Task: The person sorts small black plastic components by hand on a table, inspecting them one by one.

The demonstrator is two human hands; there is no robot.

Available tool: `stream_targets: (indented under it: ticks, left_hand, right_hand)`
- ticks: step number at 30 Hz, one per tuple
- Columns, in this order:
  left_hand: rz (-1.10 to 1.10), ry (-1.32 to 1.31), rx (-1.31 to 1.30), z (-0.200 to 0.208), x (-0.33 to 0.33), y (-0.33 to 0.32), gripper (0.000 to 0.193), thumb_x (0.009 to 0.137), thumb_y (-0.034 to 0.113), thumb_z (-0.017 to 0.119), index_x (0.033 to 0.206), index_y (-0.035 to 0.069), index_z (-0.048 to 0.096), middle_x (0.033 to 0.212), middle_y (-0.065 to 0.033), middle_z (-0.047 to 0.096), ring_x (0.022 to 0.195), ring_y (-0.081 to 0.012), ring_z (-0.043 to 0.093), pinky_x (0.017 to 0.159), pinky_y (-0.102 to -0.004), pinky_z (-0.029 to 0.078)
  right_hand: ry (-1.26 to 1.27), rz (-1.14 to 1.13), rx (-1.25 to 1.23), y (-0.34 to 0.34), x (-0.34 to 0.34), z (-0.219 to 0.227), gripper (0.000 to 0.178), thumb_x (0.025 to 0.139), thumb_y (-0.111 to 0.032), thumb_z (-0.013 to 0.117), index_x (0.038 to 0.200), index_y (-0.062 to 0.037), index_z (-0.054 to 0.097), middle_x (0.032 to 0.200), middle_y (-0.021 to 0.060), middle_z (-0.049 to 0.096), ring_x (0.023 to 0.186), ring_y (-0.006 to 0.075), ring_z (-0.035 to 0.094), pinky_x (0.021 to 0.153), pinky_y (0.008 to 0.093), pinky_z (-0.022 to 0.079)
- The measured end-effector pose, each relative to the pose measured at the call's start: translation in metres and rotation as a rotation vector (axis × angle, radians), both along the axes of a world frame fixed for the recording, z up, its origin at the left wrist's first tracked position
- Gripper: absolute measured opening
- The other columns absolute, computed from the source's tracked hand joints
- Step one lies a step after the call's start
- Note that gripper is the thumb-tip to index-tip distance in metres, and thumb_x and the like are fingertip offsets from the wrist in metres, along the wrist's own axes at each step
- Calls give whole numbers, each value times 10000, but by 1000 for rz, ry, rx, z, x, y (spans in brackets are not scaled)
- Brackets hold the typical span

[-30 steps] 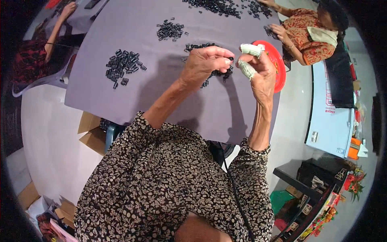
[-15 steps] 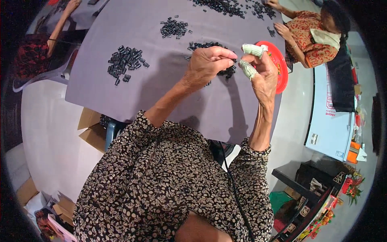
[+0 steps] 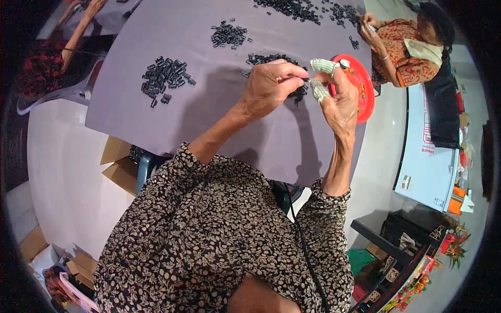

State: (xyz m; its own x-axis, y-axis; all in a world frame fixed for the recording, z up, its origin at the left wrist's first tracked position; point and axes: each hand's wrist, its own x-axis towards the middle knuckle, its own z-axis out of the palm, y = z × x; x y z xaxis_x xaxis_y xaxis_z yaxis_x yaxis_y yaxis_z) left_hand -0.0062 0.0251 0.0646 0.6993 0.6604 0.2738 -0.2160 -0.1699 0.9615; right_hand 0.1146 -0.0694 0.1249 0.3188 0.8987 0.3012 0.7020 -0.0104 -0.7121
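Over the table, my left hand (image 3: 271, 87) pinches a small black piece (image 3: 306, 80) between thumb and forefinger. Facing it, my right hand (image 3: 340, 99) has curled fingers, with pale green ribbed covers on its thumb and forefinger. Its covered thumb (image 3: 319, 92) comes right up to the black piece; whatever sits between these fingers is hidden. Behind my hands lies a pile of small black pieces (image 3: 271, 58), partly covered by them. Beside my right hand stands a round red tray (image 3: 369, 99) with small coloured bits inside.
More black pieces lie in heaps on the grey-purple table (image 3: 209, 88): one at left (image 3: 166, 75), one farther back (image 3: 229, 34), others along the far side (image 3: 289, 9). Another person (image 3: 399, 47) sits at the far right. Below the table's left edge is an open cardboard box (image 3: 120, 175).
My hands stay close together, the right thumb nearer the black piece. The person at the far right has lifted both hands from the table and brought them together.
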Motion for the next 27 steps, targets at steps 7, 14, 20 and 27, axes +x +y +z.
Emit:
stream_targets:
  ticks: [7,14,20,27]
  left_hand:
    - [73,55,149,2,1,0,146,754,58,606,896,44,642,767,-37,579,686,-94,548,620,-224,433]
    - [148,-45,191,-6,9,-3,134,732,51,580,849,25,638,691,-91,592,583,-157,564,542,-262,446]
    - [-135,-91,-446,-3,4,4,197,770,62,609,947,-25,605,798,-54,613,661,-94,551,623,-218,457]
    - [-122,-107,-598,4,0,7,212,770,66,611,963,-22,598,794,-62,611,679,-101,558,642,-216,467]
  right_hand:
    - [-128,-27,-23,2,-1,0,382,660,121,506,1015,-12,553,759,30,572,681,100,501,610,223,418]
    - [-20,33,-28,5,2,-2,388,653,125,505,1017,-5,545,775,29,576,689,91,495,629,213,409]
    - [255,59,-4,6,11,-9,267,766,55,515,1025,2,548,792,47,588,741,110,543,683,226,429]
    - [309,11,65,3,13,-17,225,813,-9,536,1037,2,562,844,51,596,778,131,572,725,250,454]
